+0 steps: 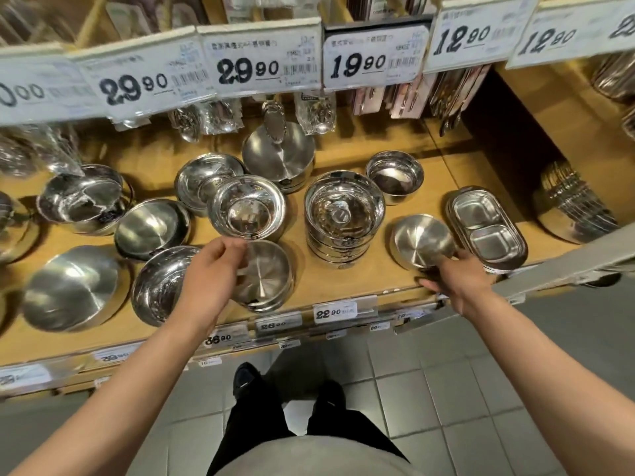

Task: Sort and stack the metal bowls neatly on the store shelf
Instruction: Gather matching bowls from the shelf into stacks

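Observation:
Steel bowls crowd a wooden store shelf. My left hand pinches the near rim of a shiny polished bowl, which sits just above a low stack of brushed bowls at the shelf front. My right hand grips the near edge of a small brushed bowl, tilted toward me at the front right. Between my hands stands a tall stack of shiny bowls. A small deep bowl sits behind that stack.
Further bowls lie to the left, and a large one sits at the back. Divided steel trays are stacked at the right. Price tags hang from the shelf above, over packaged utensils. Tiled floor lies below.

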{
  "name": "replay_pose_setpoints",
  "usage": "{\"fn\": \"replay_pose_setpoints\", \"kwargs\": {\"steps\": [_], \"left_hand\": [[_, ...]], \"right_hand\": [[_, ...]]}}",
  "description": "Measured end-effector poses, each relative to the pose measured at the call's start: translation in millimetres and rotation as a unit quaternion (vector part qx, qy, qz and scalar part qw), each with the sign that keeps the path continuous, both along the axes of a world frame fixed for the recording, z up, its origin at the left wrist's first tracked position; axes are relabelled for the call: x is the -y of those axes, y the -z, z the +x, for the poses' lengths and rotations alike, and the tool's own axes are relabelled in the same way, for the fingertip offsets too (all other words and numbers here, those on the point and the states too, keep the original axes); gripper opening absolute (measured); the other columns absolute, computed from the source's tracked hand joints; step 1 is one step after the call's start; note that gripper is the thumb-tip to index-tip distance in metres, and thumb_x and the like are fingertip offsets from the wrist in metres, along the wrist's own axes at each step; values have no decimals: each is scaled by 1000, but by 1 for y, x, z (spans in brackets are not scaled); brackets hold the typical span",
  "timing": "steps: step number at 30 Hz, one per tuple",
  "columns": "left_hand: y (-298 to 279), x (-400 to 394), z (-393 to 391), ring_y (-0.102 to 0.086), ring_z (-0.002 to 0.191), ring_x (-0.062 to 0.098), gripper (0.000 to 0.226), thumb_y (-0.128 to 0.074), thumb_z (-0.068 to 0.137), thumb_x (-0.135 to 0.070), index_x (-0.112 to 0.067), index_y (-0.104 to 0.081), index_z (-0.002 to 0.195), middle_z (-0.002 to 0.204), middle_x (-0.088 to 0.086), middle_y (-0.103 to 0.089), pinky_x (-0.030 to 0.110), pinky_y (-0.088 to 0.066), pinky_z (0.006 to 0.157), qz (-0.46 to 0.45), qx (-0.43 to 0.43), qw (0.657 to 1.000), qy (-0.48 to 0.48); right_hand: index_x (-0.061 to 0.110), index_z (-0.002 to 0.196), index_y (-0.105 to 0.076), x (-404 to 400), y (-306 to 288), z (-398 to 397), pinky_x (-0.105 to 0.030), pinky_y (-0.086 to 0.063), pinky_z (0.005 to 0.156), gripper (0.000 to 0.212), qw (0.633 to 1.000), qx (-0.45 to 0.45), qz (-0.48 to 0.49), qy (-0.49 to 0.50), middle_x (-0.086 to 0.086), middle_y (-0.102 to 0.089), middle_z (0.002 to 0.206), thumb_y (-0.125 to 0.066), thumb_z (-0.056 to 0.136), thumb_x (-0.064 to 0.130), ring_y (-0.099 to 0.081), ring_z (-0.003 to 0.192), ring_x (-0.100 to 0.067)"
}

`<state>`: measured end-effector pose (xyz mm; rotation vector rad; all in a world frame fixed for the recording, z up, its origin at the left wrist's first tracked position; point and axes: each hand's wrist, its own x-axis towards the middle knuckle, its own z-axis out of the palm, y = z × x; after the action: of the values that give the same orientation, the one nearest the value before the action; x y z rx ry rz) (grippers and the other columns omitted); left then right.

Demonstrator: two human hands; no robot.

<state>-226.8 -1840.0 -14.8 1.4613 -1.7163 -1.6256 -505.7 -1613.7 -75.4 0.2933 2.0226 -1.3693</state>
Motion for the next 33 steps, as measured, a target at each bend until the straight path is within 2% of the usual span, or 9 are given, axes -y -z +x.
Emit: {"fn": "replay_pose_setpoints", "kwargs": {"steps": [4,7,9,14,21,27,29,31,33], "left_hand": [[1,1,39,-63,74,25,25,-55,98,-25,-29,-70,79,74,-2,-70,34,-47,59,-18,35,998,-42],[-1,5,72,-68,89,36,23,-55,91,-39,-20,-68,88,89,9,-73,50,-57,83,-34,45,995,-84],[2,8,94,-69,94,34,23,-56,90,-41,-23,-69,89,89,5,-74,53,-55,89,-46,61,991,-110],[19,20,132,-68,92,34,15,-59,96,-26,-19,-67,85,79,1,-70,54,-56,90,-37,126,979,-155],[28,29,157,-57,76,24,18,-64,90,-13,-20,-56,75,77,2,-64,53,-54,90,14,111,983,-145],[27,42,179,-67,72,23,16,-66,92,-7,-18,-63,80,70,-4,-69,43,-57,84,74,43,990,-114],[26,47,185,-73,77,28,12,-66,92,-8,-17,-62,86,81,2,-71,46,-60,89,83,36,991,-102],[24,52,188,-77,76,26,8,-65,94,-10,-14,-59,92,92,9,-71,41,-64,78,94,41,991,-84],[23,54,188,-75,62,14,6,-63,96,-7,-10,-58,97,96,12,-70,25,-60,54,117,27,990,-68]], "right_hand": [[-4,138,-47,-6,4,10,-23,-60,51,46,995,32,-74,64,-19,-63,115,-63,94,-2,-69,85,-26],[-4,140,-46,-12,6,24,-27,-62,56,47,996,55,-69,32,-19,-66,111,-59,95,-4,-72,74,-26],[-3,138,-49,-14,5,37,-29,-63,59,46,995,63,-73,9,-22,-68,114,-60,93,-5,-76,71,-24],[-1,132,-54,-13,-3,72,-28,-62,56,41,993,70,-87,-28,-20,-67,120,-58,92,-8,-77,73,-21],[2,113,-57,-9,-25,124,-26,-61,53,26,992,74,-104,-22,-16,-68,108,-55,91,-12,-77,68,-18],[-4,129,-54,12,-41,174,-33,-64,65,37,990,83,-109,-24,-20,-70,110,-55,92,-11,-76,75,-22],[-4,127,-55,21,-47,191,-31,-64,61,35,989,88,-116,-15,-21,-69,110,-56,92,-10,-74,81,-25],[-3,119,-58,28,-52,205,-28,-63,54,28,988,88,-129,-6,-21,-69,111,-56,92,-11,-74,78,-23],[-2,113,-59,33,-56,216,-25,-61,52,25,986,89,-142,2,-22,-67,112,-56,90,-12,-76,70,-18]]}}
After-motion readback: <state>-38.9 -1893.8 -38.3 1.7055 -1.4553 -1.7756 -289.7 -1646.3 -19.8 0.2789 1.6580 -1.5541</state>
